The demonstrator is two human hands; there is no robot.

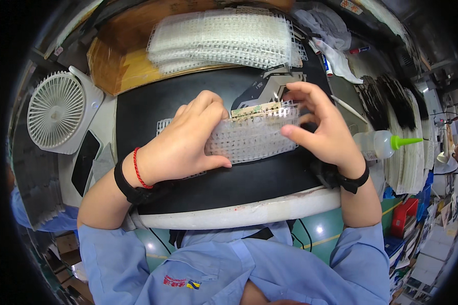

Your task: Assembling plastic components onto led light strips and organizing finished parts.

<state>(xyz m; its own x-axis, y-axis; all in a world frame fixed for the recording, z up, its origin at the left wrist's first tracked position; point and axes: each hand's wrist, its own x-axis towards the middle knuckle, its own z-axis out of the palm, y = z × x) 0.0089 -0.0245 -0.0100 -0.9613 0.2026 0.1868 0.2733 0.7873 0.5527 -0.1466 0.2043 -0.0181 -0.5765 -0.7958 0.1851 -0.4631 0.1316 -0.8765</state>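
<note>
A small stack of translucent perforated plastic sheets point(254, 137) lies tilted in front of me, with a beige printed strip point(254, 112) along its far edge. My left hand point(191, 134) grips the left end, thumb on the near side and fingers curled over the far side. Around the right end, my right hand point(315, 122) has its fingers apart. Its thumb tip overlaps the sheets' face; whether it presses on them I cannot tell. Just behind stands a grey and black device point(269, 89), partly hidden by the strip. Another perforated sheet point(163, 125) shows beyond my left hand.
A black mat point(137, 114) covers the worktable. Behind it, a wooden tray point(122, 63) holds many stacked sheets point(219, 40). At left are a white fan point(56, 112) and a phone point(85, 162). A green-tipped squeeze bottle point(375, 145) stands at right, beside black-and-white bundles point(404, 162).
</note>
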